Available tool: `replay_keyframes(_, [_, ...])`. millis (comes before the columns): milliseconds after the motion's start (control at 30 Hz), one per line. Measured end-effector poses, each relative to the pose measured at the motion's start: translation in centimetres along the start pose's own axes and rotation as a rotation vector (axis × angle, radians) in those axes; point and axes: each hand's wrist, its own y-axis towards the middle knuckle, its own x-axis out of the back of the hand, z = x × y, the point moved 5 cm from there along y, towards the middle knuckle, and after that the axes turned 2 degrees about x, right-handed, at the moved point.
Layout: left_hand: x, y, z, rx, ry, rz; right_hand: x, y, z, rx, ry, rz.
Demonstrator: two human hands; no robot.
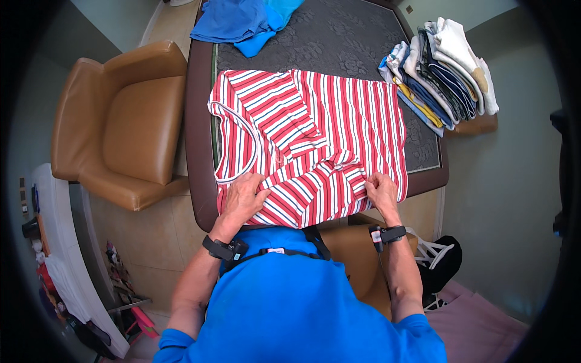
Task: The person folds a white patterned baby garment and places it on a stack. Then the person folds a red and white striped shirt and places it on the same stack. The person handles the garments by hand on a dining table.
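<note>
A red, white and navy striped T-shirt (358,113) lies on the table in front of me, its white-edged neckline at the left. The far side is folded inward, with that sleeve lying across the middle. The near sleeve is bunched and creased, and the near edge reaches the table's front rim. My left hand (245,195) rests on the fabric just below the neckline, thumb and fingers around a bit of cloth. Near the hem end, my right hand (381,193) pinches the near sleeve's edge between thumb and fingers.
A table with a dark floral-patterned top (336,34) and brown padded rim supports the shirt. Blue garments (236,22) lie at its far left. A tall stack of folded clothes (440,77) stands at the right edge. A tan armchair (140,127) stands left, and a cluttered white shelf (68,258) lower left.
</note>
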Motion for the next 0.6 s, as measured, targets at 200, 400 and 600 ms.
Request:
replay_keyframes(200, [-0.2, 0.1, 0.8, 0.133, -0.156, -0.043, 2.7, 1.2, 1.3, 0.358, 0.065, 0.004])
replay_keyframes(400, [0.0, 0.2, 0.7, 0.203, -0.167, -0.051, 1.5, -1.0, 3.5, 0.676, -0.078, 0.148])
replay_keyframes(600, [-0.3, 0.2, 0.9, 0.178, -0.117, -0.062, 1.8, -0.5, 2.4, 0.714, 0.066, 0.074])
